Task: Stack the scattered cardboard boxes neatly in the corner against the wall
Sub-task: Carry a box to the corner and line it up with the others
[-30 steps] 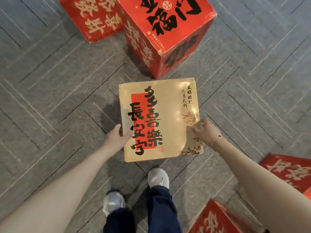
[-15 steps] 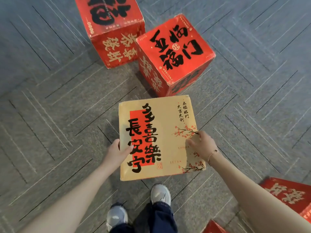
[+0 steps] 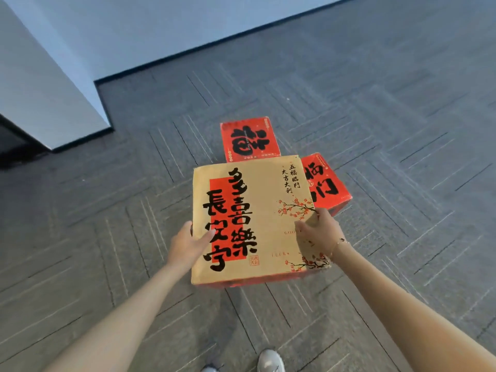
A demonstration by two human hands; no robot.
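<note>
I carry a tan cardboard box (image 3: 257, 210) with black calligraphy, a red stripe and plum blossoms, held up off the floor in front of me. My left hand (image 3: 186, 244) grips its left edge, thumb on top. My right hand (image 3: 319, 234) grips the right edge, fingers curled over the top face. Beyond it stand two red boxes on the carpet: one (image 3: 249, 138) straight ahead, another (image 3: 326, 183) to its right, partly hidden by the tan box.
A pale wall (image 3: 161, 30) with dark skirting runs across the back. A wall corner (image 3: 45, 84) juts out at the left. Grey patterned carpet (image 3: 402, 130) covers the floor. My shoe (image 3: 271, 362) shows at the bottom edge.
The tan box has risen with both hands still on its edges. My view has tilted up, bringing the wall into sight; the red boxes at the lower right have left the view.
</note>
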